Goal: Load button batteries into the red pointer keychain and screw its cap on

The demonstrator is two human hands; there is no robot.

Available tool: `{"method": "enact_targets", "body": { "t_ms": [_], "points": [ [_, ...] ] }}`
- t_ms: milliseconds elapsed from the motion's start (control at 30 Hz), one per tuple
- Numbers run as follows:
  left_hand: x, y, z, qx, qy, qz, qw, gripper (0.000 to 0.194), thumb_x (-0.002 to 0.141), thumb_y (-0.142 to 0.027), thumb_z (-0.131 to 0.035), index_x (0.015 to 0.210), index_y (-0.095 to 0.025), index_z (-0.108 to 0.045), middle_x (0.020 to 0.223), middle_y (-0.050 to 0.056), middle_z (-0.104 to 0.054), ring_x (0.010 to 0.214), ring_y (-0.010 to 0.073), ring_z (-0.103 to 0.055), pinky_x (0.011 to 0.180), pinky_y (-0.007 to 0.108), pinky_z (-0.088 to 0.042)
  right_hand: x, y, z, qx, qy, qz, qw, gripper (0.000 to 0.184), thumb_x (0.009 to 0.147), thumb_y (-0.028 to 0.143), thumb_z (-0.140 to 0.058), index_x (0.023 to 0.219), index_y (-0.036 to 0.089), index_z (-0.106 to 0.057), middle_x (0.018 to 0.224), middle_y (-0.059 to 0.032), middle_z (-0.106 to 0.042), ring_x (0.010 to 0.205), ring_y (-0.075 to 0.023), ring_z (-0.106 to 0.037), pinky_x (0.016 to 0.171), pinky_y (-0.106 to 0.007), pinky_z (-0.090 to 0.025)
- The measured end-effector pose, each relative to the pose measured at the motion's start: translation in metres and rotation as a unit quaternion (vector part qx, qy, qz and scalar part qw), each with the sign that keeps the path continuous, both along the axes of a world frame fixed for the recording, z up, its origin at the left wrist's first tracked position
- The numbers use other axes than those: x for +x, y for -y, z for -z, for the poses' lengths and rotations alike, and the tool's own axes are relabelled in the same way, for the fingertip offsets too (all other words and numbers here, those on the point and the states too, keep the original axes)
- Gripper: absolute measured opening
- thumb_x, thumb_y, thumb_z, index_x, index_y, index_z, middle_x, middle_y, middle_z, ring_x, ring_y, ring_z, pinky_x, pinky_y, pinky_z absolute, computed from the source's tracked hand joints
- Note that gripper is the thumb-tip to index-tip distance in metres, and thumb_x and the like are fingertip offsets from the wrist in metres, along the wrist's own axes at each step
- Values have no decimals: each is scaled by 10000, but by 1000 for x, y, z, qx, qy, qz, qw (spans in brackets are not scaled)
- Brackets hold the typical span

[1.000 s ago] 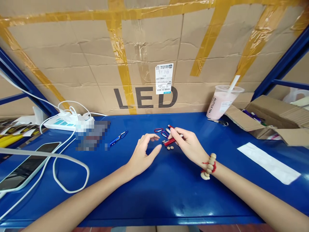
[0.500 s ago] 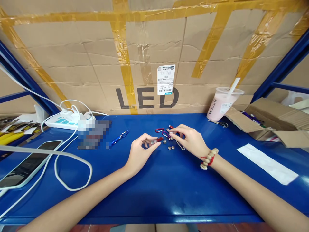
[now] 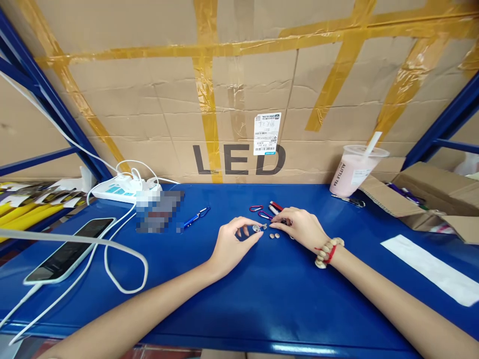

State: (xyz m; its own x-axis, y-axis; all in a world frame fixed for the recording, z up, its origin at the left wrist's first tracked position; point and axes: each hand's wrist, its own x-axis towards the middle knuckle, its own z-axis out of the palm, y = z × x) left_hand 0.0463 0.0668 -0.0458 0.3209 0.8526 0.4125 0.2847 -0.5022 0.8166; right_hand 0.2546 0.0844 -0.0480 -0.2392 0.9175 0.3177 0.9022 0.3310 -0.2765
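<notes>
- Hands work apart: the right hand (image 3: 299, 227) curls beyond the paired discs (image 3: 277, 236), its grip unclear; the left hand (image 3: 232, 244) pinches a silver-rimmed piece (image 3: 256, 228) left of them.
- That piece, probably light, stiff and slick, looks best held around its sides; it sits closer to the discs than a half-second earlier.
- A tiny metal part (image 3: 265, 227) lies just beyond the discs, seemingly unmoved.

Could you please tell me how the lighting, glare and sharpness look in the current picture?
Head view: pale glare on the blue table toward its near edge; shiny highlights on the yellow tape; wide-angle stretching toward the sides, with the blue posts leaning; a pixelated patch beside the power strip; small parts between the hands too small to read clearly.
</notes>
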Motion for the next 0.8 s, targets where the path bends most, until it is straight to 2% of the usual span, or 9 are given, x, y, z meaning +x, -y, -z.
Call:
{"method": "enact_targets", "body": {
  "t_ms": [100,167,267,333,433,567,800],
  "points": [
    [1,0,1,-5,-8,1,1000,155,763,-262,-641,876,-164,-680,769,18,-623,626,107,-479,593,221,-391,-2,4,-3,7,-21,0,1000,176,807,381,-612,743,235,-688,813,7,-647,720,-137,-585,568,-230,-389],
    [1,0,3,8,-10,9,1000,169,773,-273,-632,886,-158,-683,738,18,-603,611,105,-461,593,222,-391,-7,9,-7,34,-82,-10,996,179,810,384,-609,759,232,-689,782,11,-640,650,-116,-561,560,-231,-386],
    [2,-1,4,28,-21,20,999,178,787,-274,-618,891,-147,-687,692,18,-572,596,107,-430,587,227,-378,-18,20,-13,91,-215,-48,971,164,811,346,-613,787,204,-691,804,-3,-650,635,-100,-555,550,-215,-406],
    [2,-1,5,34,-24,26,999,182,795,-274,-609,902,-149,-688,679,16,-558,588,108,-421,580,231,-370,-24,27,-17,112,-259,-91,955,149,811,316,-615,795,189,-691,821,-16,-655,656,-103,-568,531,-206,-415],
    [2,-1,5,33,-22,33,999,191,806,-269,-594,924,-150,-686,677,18,-547,592,112,-434,582,236,-371,-30,33,-18,130,-259,-138,947,128,807,285,-622,800,177,-691,810,-22,-658,660,-106,-578,531,-203,-432],
    [2,-2,5,25,-24,41,999,198,809,-263,-593,931,-139,-686,665,18,-535,605,116,-441,589,237,-371,-30,33,-16,130,-239,-148,951,121,814,265,-616,813,170,-690,801,-20,-659,686,-112,-591,556,-208,-449],
    [2,-3,8,54,-32,32,998,148,796,-219,-617,888,-136,-696,669,9,-530,595,101,-407,569,221,-342,-27,30,-15,105,-240,-200,944,105,816,243,-618,805,169,-692,776,-17,-645,688,-96,-569,547,-194,-432]
  ]
}}
